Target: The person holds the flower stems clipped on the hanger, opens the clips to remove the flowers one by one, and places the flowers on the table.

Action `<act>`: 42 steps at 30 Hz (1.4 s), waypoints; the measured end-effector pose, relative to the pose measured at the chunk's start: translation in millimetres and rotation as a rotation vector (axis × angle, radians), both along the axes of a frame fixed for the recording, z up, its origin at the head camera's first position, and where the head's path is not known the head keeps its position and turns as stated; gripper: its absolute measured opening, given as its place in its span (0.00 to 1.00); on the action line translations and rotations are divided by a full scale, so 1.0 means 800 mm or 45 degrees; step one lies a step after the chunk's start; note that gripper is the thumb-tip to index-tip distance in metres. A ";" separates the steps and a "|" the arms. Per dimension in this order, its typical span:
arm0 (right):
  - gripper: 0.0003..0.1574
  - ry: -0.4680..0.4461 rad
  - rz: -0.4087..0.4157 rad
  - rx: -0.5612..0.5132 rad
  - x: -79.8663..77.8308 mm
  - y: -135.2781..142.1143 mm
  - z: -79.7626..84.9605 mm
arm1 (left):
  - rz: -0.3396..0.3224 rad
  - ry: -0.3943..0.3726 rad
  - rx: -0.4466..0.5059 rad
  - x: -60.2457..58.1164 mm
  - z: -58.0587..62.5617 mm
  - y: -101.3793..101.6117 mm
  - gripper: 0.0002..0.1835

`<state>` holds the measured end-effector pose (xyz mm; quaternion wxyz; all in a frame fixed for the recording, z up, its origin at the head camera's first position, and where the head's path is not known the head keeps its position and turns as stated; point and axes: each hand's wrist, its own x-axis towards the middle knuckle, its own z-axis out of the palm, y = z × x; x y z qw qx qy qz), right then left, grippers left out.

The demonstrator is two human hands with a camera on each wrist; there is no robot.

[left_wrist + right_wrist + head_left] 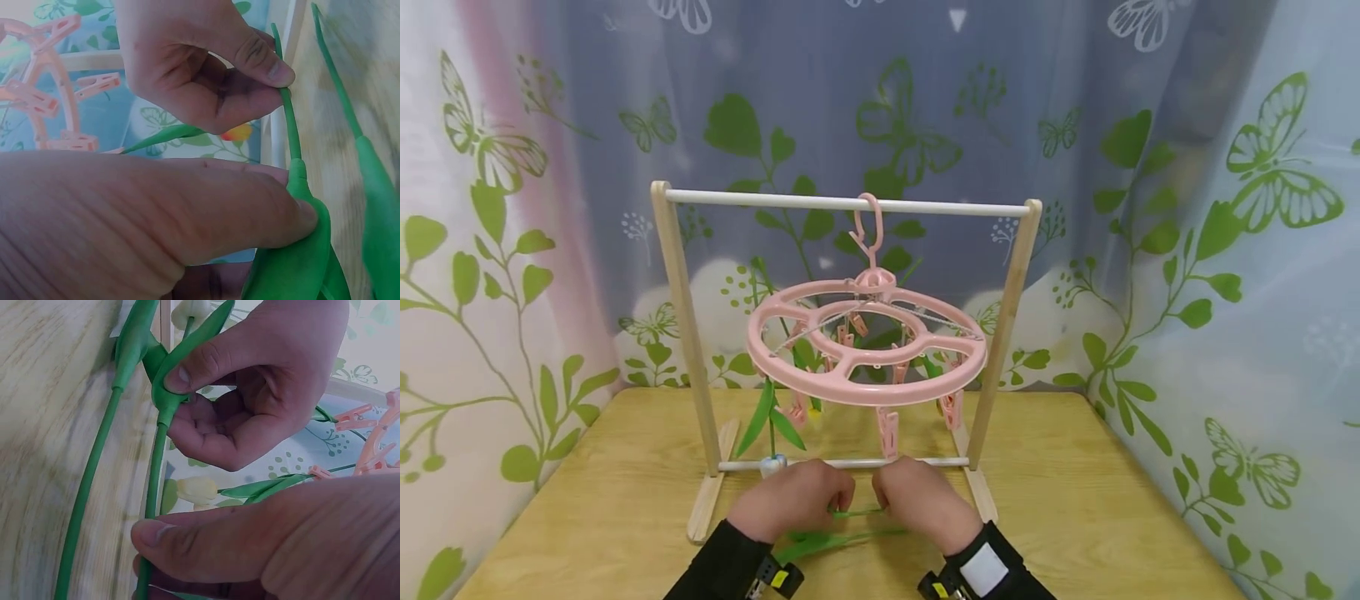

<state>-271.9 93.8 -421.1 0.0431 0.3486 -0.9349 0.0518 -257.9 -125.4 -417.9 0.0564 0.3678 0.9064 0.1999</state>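
In front of the rack, my left hand (797,496) pinches an artificial flower where its green leaves (294,269) join the stem. My right hand (925,500) pinches the thin green stem (292,131) of the same flower, a short way along. The bloom of this flower cannot be made out. A second green stem with leaves (827,542) lies on the table beside the held one. Above both hands hangs a round pink clip hanger (865,392), with a pink clip (887,432) dangling near them.
The hanger hooks onto the white top bar (775,198) of a wooden rack (685,325). Artificial flowers hang upside down from it, including a blue-white bloom (772,465) and a yellow bloom (197,489). A leaf-patterned curtain (1240,250) surrounds the wooden table (1075,483).
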 end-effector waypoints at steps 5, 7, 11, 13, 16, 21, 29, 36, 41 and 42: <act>0.22 -0.006 0.023 0.001 -0.002 0.000 -0.009 | 0.004 0.039 -0.026 0.000 -0.010 0.003 0.10; 0.23 -0.032 0.015 -0.002 -0.005 0.000 -0.011 | 0.011 0.048 -0.029 -0.001 -0.012 0.005 0.11; 0.25 -0.109 -0.011 -0.015 -0.005 0.002 -0.013 | 0.004 0.042 -0.042 -0.001 -0.015 0.010 0.12; 0.25 -0.131 -0.016 -0.028 -0.005 0.003 -0.013 | 0.004 0.032 -0.047 -0.001 -0.017 0.012 0.12; 0.25 -0.142 -0.017 -0.040 -0.004 0.003 -0.013 | 0.016 0.022 -0.066 -0.002 -0.018 0.014 0.13; 0.25 -0.097 0.000 -0.046 -0.004 0.003 -0.011 | 0.022 0.039 -0.087 -0.005 -0.020 0.015 0.14; 0.23 -0.081 0.017 -0.045 0.003 0.002 -0.014 | 0.002 0.046 -0.087 0.001 -0.024 0.015 0.14; 0.22 -0.032 0.040 -0.058 0.001 0.002 -0.015 | 0.045 -0.010 -0.088 0.002 -0.022 0.017 0.16; 0.23 -0.037 0.060 -0.061 -0.001 0.004 -0.016 | 0.071 -0.051 -0.103 0.000 -0.022 0.017 0.17; 0.23 -0.042 0.060 -0.061 -0.001 0.004 -0.016 | 0.073 -0.056 -0.106 0.000 -0.022 0.017 0.17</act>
